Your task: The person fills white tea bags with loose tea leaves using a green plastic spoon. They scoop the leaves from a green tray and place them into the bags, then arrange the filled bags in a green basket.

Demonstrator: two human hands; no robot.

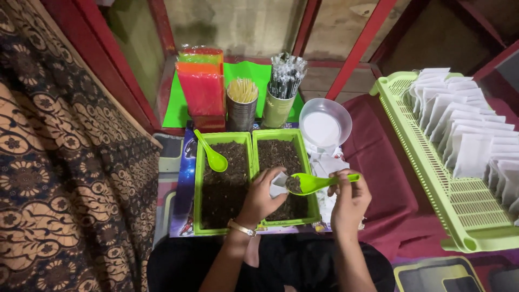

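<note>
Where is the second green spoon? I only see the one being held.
In the head view, the spare green spoon lies in the left green tray of dark material, at its far end, just before the metal tin of sticks.

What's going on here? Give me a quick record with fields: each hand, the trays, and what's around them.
left hand: holds a small white sachet open over the right tray
right hand: grips green spoon loaded with dark material
trays: two green trays, both filled with dark material; second green spoon lies in the left one
behind: clear cup, two tins
right side: green rack of white sachets
</note>
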